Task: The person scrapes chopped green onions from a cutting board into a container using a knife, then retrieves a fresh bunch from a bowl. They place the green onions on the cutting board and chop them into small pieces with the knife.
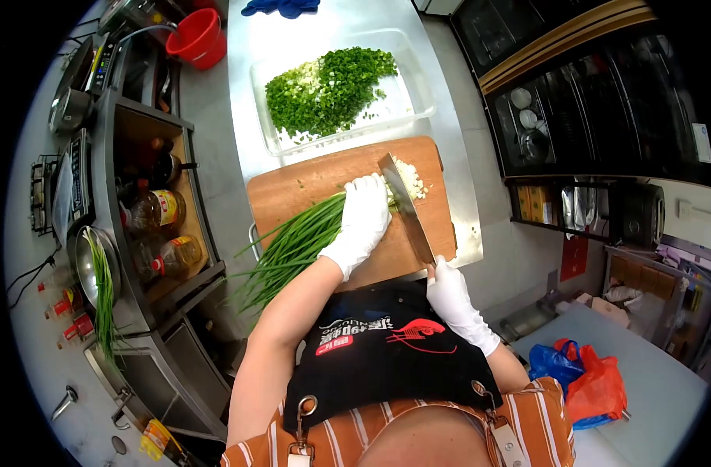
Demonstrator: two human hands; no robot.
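My left hand (pixel 363 220), in a white glove, is closed over a bunch of green onions (pixel 297 241) on the wooden cutting board (pixel 293 183). The long green tops spread past the board's left edge. In my right hand (pixel 455 292), also gloved in white, is the handle of a large knife (pixel 410 214). Its blade stands across the board, just right of my left fingertips. Chopped white pieces (pixel 412 179) lie on the blade's far side. Beyond the board, a clear tray (pixel 406 109) holds a heap of chopped green onion (pixel 324 93).
A blue cloth (pixel 280 8) lies at the steel table's (pixel 468 233) far end. On the left are a red bucket (pixel 198 39), a shelf with bottles (pixel 157 208), and a metal bowl (pixel 87 268) with more green onions. Red and blue bags (pixel 596 389) sit at the lower right.
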